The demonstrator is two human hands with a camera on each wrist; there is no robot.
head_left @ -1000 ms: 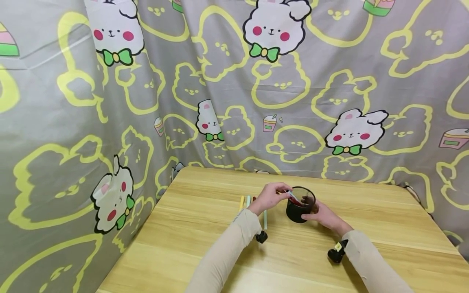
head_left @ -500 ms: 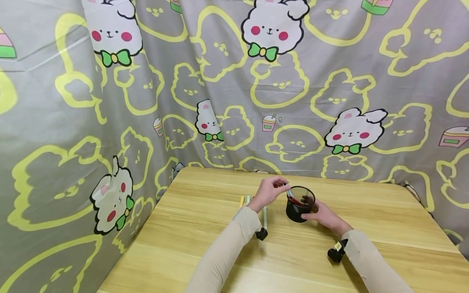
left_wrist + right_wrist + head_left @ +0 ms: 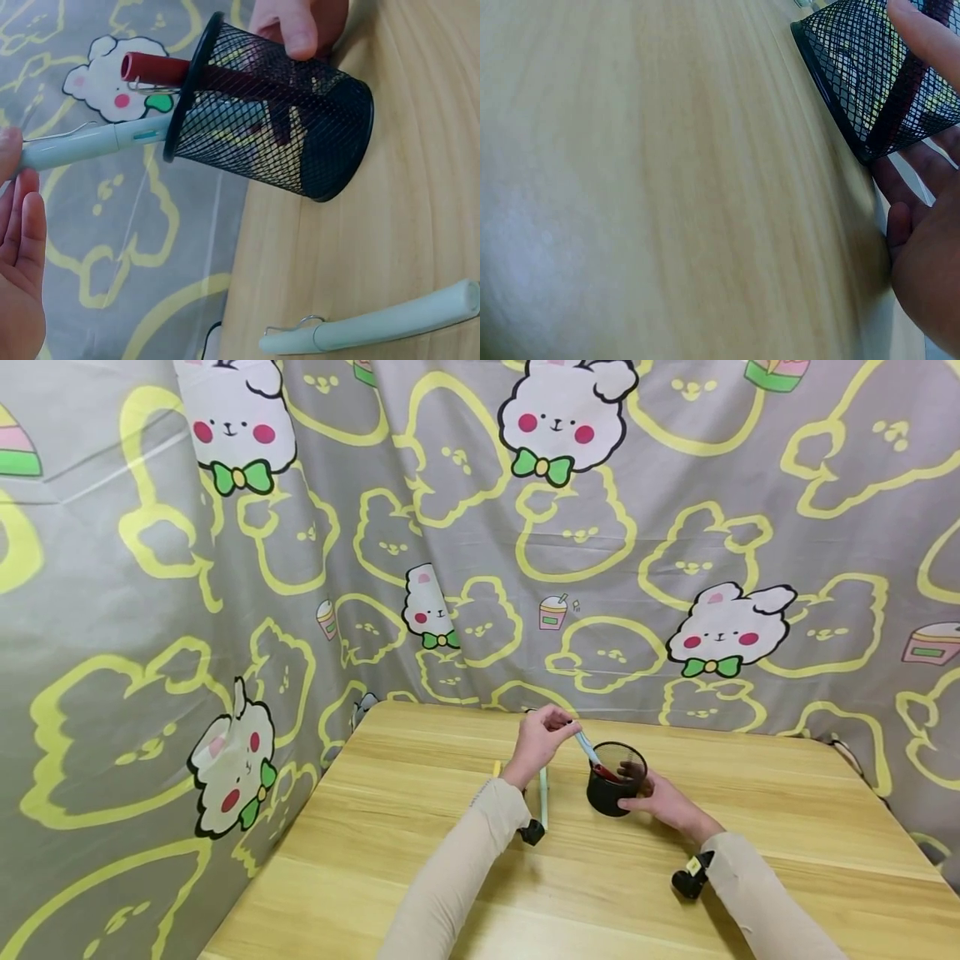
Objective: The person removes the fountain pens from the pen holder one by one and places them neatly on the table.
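Note:
A black mesh pen holder [image 3: 604, 797] stands on the table, and my right hand [image 3: 667, 802] grips its side with the thumb in front. In the left wrist view, the tip end of a pale blue-green pen [image 3: 82, 146] is inside the holder while its clip end sticks out past the rim. My left hand [image 3: 542, 739] pinches that clip end above and left of the holder. A dark red pen [image 3: 157, 69] leans inside the holder, its end poking over the rim. The right wrist view shows only part of the holder.
Left of the holder, a pale green pen [image 3: 543, 802] lies on the wooden table [image 3: 360, 860]. The end of a yellow pen [image 3: 497, 768] shows beside my left wrist. A patterned grey curtain [image 3: 465, 527] hangs behind and along the left side.
My left hand has moved up and slightly left, drawing the pale blue-green pen further out of the holder. The right hand and holder have stayed almost in place.

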